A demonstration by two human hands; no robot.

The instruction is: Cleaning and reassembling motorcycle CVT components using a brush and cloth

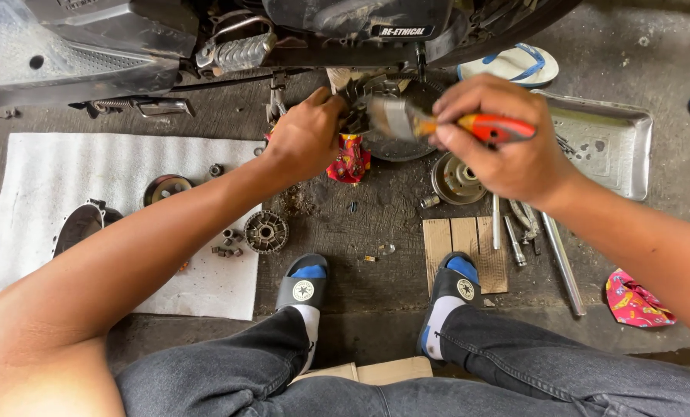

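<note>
The person sits low over a concrete floor [376,297], knees apart, feet in black slides with blue socks. The left hand [308,139] reaches to the far middle of the scene, its fingers [331,102] wrapped around a dark, finned metal part [358,104] held up just under the scooter [206,38] that fills the far edge. The right hand [493,143] is to the right of it, fingers [469,104] closed tight on the orange-red handle of a paintbrush [445,123]; the brush's bristles point left and touch the metal part, and they look blurred.

Below the left hand a crumpled red patterned rag [350,160] lies on the floor beside a round dark pan [395,147]. Just right of that sits a round grey metal pulley [455,179], partly hidden by the right hand. A flat metal tray [615,147] lies at the far right, near a white sandal with blue straps [509,66].

To the left a white cloth [51,185] is spread on the floor, carrying a small toothed round part [266,232], a few little rollers [227,249], a dark disc [166,188] and a black cover [78,228]. Near the right foot lie a piece of cardboard [461,235] and several long metal tools [546,247]. Another red rag [635,301] lies at the near right.
</note>
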